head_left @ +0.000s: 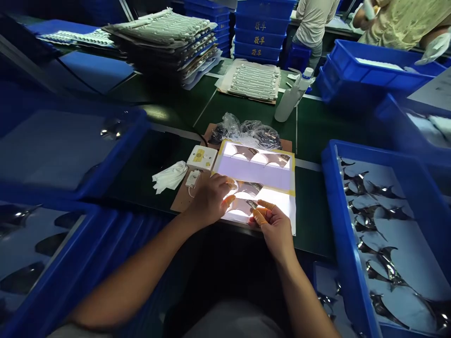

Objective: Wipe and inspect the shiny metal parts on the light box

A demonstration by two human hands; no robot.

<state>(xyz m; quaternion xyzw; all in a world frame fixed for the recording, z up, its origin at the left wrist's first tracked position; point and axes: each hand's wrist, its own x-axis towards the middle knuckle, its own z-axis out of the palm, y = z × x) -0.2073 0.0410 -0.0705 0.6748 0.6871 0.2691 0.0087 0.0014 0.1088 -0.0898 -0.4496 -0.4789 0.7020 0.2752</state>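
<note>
Over a lit white panel [273, 177], both my hands hold a thin tinted lens [239, 205] with a dark printed label at its right corner. My left hand [213, 198] pinches its left end between thumb and fingers. At the label end, my right hand [269, 220] grips it with thumb and forefinger. Yellowish covers sit on several of my fingertips. Just beyond the held piece, another lens shape with a dark label [248, 188] shows against the light. Two more labelled shapes [269, 157] lie along the panel's far edge, within yellow tape.
Blue trays with shiny curved pieces stand right [329, 188] and left [141, 136]. A white switch box [202, 157], crumpled white cloth [171, 177] and clear plastic bag [246, 131] surround the panel. Farther back are a bottle [289, 101], stacked sheets [165, 33] and two people.
</note>
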